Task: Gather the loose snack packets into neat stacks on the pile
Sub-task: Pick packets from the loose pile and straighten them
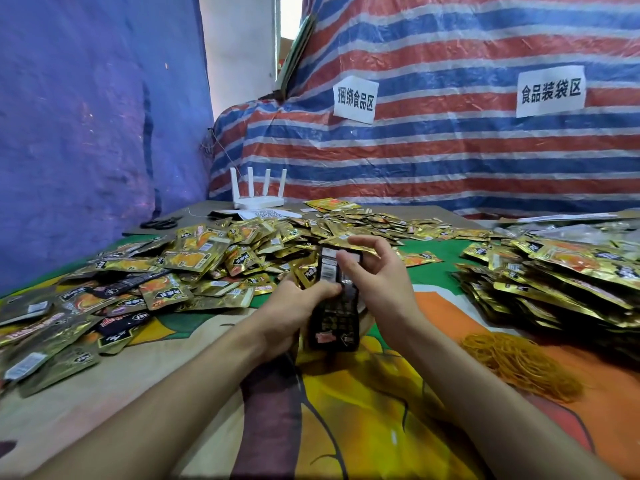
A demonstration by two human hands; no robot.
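Stack of packets (334,299) held above desk (398,410) centre: left hand (294,311) clamps it from below, right hand (375,275) pinches top edge, probably squaring it. Loose packets (194,258) lie left.

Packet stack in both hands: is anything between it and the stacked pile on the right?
Nothing visible blocks it. Between the packet stack and the stacked pile lies only bare cloth; the rubber bands lie nearer, off that line.
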